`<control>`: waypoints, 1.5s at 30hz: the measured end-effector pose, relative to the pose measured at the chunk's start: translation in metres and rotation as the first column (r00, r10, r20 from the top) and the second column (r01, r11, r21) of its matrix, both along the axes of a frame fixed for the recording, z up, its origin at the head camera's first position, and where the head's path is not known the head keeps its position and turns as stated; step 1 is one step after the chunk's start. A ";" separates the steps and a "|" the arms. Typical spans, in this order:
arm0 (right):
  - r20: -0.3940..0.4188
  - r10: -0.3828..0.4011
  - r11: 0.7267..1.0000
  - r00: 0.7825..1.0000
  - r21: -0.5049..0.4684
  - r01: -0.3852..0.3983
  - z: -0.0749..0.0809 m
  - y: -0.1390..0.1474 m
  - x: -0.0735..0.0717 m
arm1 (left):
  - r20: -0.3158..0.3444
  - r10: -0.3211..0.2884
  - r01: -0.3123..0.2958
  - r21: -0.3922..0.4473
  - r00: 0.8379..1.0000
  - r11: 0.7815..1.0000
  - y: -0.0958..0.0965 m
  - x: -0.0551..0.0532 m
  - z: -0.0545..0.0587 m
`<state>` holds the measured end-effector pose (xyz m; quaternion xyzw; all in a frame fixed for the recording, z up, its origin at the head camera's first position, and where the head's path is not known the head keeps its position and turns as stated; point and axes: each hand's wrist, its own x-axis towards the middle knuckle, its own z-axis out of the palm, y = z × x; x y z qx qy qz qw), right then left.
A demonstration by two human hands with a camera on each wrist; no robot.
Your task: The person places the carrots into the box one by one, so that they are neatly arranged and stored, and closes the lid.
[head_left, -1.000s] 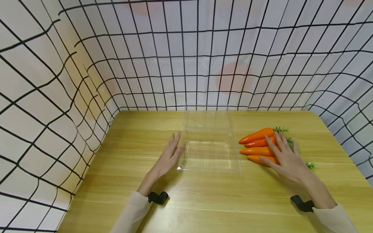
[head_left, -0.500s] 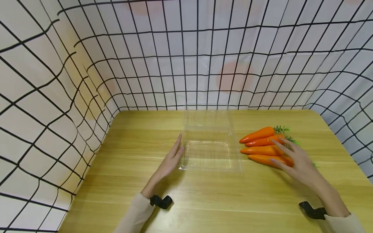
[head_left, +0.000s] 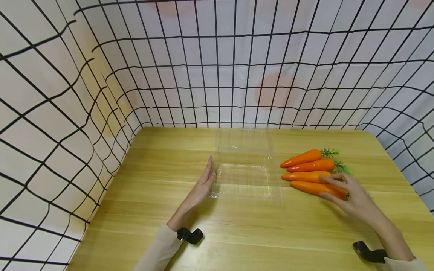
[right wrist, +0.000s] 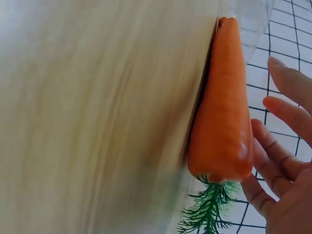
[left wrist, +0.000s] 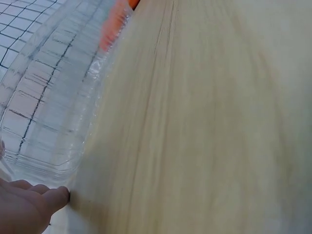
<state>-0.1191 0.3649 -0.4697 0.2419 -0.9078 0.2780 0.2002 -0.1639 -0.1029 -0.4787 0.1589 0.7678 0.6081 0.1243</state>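
Note:
A clear plastic clamshell box (head_left: 244,177) lies with its lid folded back toward the grid. My left hand (head_left: 200,188) stays at its left side, fingers fairly straight; the left wrist view shows the fingertips (left wrist: 57,197) right at the box's edge. To the right lie several orange carrots with green tops, side by side, tips pointing left. Over the nearest carrot (head_left: 308,187) my right hand (head_left: 354,195) reaches, thumb on the near side and fingers on the far side, loosely bent. In the right wrist view, the fingers spread beside that carrot (right wrist: 224,107) without closing on it.
The wooden table (head_left: 237,233) carries the box and carrots. A black wire grid (head_left: 230,67) backed by pale cloth walls off the back and both sides. The farthest carrot (head_left: 301,158) lies toward the back right.
My right hand has drawn back from above the carrots and come down around the thick end of the nearest one. My left hand has shifted slightly toward the box, its fingers now closer together.

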 end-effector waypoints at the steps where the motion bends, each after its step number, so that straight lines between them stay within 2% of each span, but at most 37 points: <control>1: 0.019 -0.020 0.999 1.000 0.025 0.020 -0.001 0.001 0.003 | 0.004 0.001 -0.001 0.009 1.000 1.000 0.000 0.000 0.000; 3: 0.040 -0.030 0.998 0.999 0.062 0.028 -0.003 0.003 0.006 | 0.009 0.003 -0.003 0.024 1.000 1.000 0.001 0.000 -0.001; 8: -0.018 -0.007 0.996 1.000 0.087 0.008 -0.006 0.004 0.004 | 0.013 0.009 -0.010 0.053 1.000 0.999 0.003 0.001 -0.003; 17: -0.030 0.010 0.995 0.999 0.100 -0.007 -0.011 0.007 0.003 | 0.000 0.032 -0.032 0.073 0.999 0.997 0.005 0.002 -0.004; 25: 0.038 -0.024 0.993 0.999 0.115 0.019 -0.011 0.007 0.005 | -0.004 0.045 -0.044 0.075 0.999 0.996 0.005 0.002 -0.003; 32: 0.043 -0.002 0.995 0.999 0.102 -0.002 -0.010 0.006 0.005 | -0.002 0.050 -0.050 0.068 0.999 0.996 0.005 0.003 -0.003; 37: 0.043 0.016 0.998 0.999 0.066 -0.018 -0.007 0.004 0.003 | 0.003 0.043 -0.043 0.067 0.999 0.997 0.005 0.003 -0.003; 45: -0.029 0.082 0.997 0.996 0.010 -0.082 0.009 -0.003 -0.010 | -0.004 0.056 -0.056 0.057 0.998 0.997 0.006 0.002 -0.003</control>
